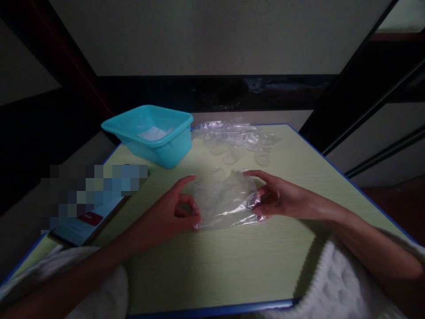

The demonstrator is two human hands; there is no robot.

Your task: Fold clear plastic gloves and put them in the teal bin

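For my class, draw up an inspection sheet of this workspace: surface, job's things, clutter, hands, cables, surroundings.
Surface: pale yellow table with blue edging.
Job's things: clear plastic piece, crinkled, between the hands; more loose plastic near the far edge.
Clutter: turquoise basket holding something white; phone at left, partly pixelated.
Hands: left hand and right hand grip opposite sides of the piece.
Cables: nothing seen.
Surroundings: greyish panel above a dark band.

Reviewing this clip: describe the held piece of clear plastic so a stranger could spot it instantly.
On the pale wood-grain table with blue edging, look near the middle, between the person's left grip and right grip. There a shiny, crinkled clear plastic piece spans the gap. Unlike the similar clear plastic pile beside the turquoise tub, it is held at both sides.
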